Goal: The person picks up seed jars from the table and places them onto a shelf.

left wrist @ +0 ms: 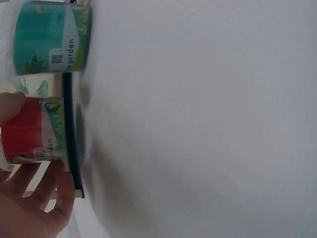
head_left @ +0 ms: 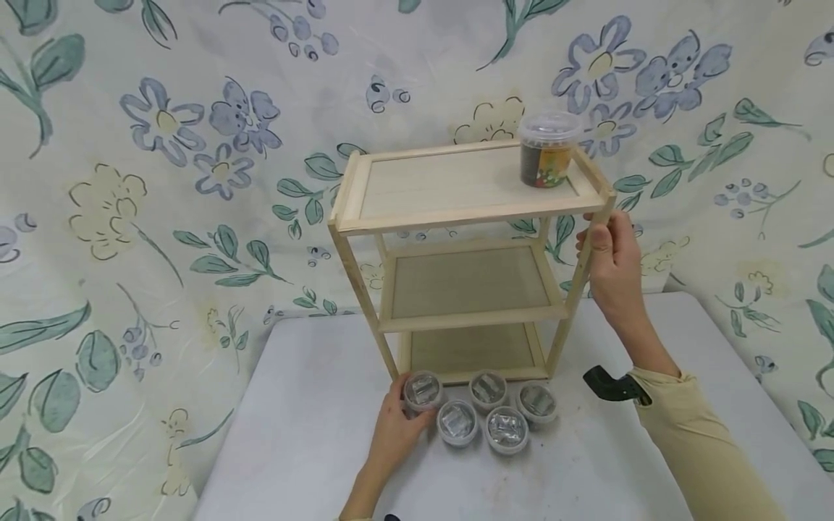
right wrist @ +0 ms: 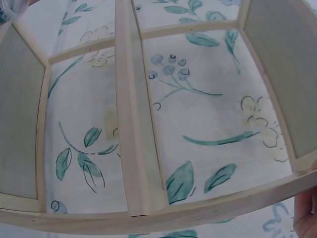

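Note:
A three-tier wooden shelf rack (head_left: 469, 217) stands on the white table. My right hand (head_left: 612, 264) grips its right front post just under the top board; in the right wrist view only some fingers (right wrist: 306, 215) show at the edge. My left hand (head_left: 394, 434) holds a small round tub (head_left: 423, 391) between thumb and fingers at the rack's lower left front. A red garden label covers the side of this tub (left wrist: 32, 129) in the left wrist view. Beside it is a tub with a teal label (left wrist: 52, 39).
Several clear-lidded tubs (head_left: 507, 430) with silvery packets under their lids cluster before the bottom shelf (head_left: 472, 347). Another tub (head_left: 549, 148), with a black and orange label, sits on the top board's right end. A floral sheet (head_left: 195, 217) hangs behind the table (head_left: 313, 434).

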`<state>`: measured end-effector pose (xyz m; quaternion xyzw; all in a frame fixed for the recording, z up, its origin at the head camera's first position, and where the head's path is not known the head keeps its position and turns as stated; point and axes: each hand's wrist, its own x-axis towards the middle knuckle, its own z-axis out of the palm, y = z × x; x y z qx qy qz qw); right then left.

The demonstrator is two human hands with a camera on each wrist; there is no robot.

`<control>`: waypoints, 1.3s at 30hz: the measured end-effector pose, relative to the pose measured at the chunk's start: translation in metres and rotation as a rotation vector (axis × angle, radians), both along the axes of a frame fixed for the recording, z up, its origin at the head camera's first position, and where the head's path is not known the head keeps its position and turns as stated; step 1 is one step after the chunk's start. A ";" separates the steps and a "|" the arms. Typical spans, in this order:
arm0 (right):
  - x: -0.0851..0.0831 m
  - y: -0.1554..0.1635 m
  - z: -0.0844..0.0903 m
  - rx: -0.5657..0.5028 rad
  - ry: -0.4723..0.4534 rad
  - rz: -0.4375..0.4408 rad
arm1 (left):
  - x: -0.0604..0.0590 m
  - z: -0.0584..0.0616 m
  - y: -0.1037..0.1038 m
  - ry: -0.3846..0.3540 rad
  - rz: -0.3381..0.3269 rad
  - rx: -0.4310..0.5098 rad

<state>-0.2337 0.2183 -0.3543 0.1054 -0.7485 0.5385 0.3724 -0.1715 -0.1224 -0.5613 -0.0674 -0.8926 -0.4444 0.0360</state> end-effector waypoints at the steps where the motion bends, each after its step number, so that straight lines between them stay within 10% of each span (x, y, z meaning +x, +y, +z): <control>1: 0.000 0.000 0.000 0.000 -0.003 -0.001 | 0.000 0.003 -0.001 0.007 -0.003 0.001; 12: 0.002 -0.001 -0.001 -0.004 -0.023 0.019 | 0.007 0.050 -0.011 0.155 -0.021 -0.065; 39: 0.000 0.000 0.003 -0.019 -0.013 0.029 | 0.000 0.211 -0.015 0.401 -0.186 0.023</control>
